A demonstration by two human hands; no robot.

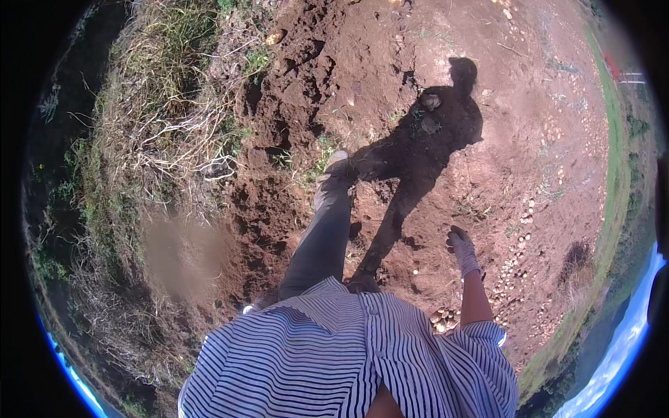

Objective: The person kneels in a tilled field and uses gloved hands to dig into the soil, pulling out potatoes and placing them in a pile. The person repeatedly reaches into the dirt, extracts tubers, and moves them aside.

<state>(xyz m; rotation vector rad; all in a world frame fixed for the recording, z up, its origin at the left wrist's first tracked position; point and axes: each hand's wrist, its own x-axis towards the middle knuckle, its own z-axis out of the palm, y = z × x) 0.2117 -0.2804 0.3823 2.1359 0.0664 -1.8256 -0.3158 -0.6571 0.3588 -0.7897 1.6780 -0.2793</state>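
My right hand [461, 244], in a pale glove with dark, soiled fingertips, hangs over the bare reddish soil [444, 271]. Its fingers are slightly apart, and nothing shows in them. To its right lies a scattered row of potatoes [521, 241]. A small heap of potatoes [443, 320] sits below my right forearm, partly hidden by my striped shirt [313, 360]. My left hand is out of view. One leg in grey trousers [320, 240] is stretched forward, its pale shoe [337, 158] on the soil at the edge of the broken clods.
Rough, dug soil [285, 125] runs along my left side, with dry stalks and weeds [177, 125] beyond it. A single potato [275, 37] lies near that edge. Stones [430, 102] lie within my shadow [444, 130]. More potatoes [552, 128] are strewn at the far right.
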